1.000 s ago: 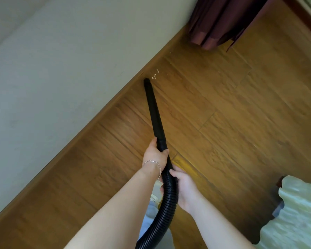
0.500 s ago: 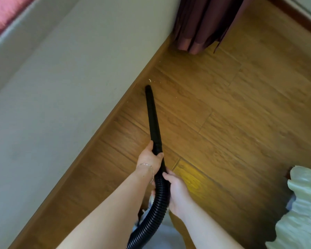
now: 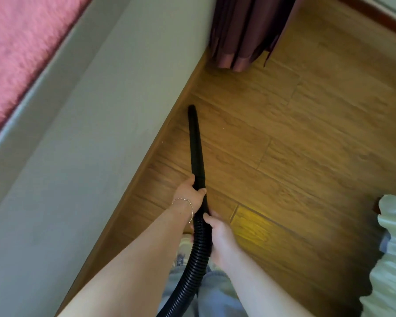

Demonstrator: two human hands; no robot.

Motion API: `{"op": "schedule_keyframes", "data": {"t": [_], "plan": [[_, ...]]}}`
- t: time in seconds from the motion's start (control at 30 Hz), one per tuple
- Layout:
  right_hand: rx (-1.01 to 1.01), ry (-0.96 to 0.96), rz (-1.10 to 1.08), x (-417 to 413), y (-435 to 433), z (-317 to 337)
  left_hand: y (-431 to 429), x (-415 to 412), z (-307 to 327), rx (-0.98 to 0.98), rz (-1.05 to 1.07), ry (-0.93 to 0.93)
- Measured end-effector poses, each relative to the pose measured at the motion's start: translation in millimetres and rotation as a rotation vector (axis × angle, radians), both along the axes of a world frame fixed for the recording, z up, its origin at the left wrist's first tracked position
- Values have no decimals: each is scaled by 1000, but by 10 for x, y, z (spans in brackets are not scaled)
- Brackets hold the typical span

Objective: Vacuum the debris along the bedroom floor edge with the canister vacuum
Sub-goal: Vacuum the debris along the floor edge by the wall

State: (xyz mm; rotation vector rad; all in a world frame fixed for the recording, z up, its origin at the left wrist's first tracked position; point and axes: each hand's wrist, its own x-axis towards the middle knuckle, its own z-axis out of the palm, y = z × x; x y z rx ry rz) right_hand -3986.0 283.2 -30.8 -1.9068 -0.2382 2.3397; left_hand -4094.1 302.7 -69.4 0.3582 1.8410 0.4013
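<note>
1. The left hand (image 3: 189,193) is wrapped around the base of the black nozzle (image 3: 196,143), thumb on the left side and fingers curled over the right. The right hand (image 3: 220,234) clasps the ribbed hose (image 3: 198,248) just behind it, on the near side.
2. The nozzle points away from the person, and its tip is close to the wooden skirting board (image 3: 169,124) without touching it. I can't tell whether the tip is resting on the floor (image 3: 306,133) or hovering just above it. The canister itself is out of view.
3. A few pale specks (image 3: 162,141) show along the skirting and on the boards to the right of the tube. The blur makes them hard to count.
4. The likeliest slip, I'd say, is that the tip tracks a little too far right of the edge, so the crumbs tucked against the skirting get passed over.
5. The dark red curtain (image 3: 240,30) hangs down to the floor at the far end of this edge. If the nozzle is pushed that far, suction could grab its hem and block the mouth.
6. The hose bends sharply down past the legs. A long reach could pull it taut and jerk the unseen canister, or drag the tip off line.
</note>
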Motion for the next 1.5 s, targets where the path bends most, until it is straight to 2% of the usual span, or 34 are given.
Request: {"op": "schedule_keyframes", "data": {"t": [0.2, 0.37, 0.67, 0.97, 1.27, 1.5], "plan": [[-20, -16, -107, 158, -73, 133, -5, 190, 50, -12, -86, -53], [-41, -47, -127, 120, -178, 218, -73, 201, 109, -34, -144, -19], [-98, -56, -128, 299, -391, 425, -425, 387, 255, -68, -103, 27], [-65, -70, -269, 690, -241, 273, -15, 845, 163, -37, -271, 6], [-84, -51, -506, 1260, -624, 398, -308, 1499, 293, -74, -368, -70], [-50, -13, -451, 1199, -547, 375, -230, 1458, 305, -53, -394, -26]]}}
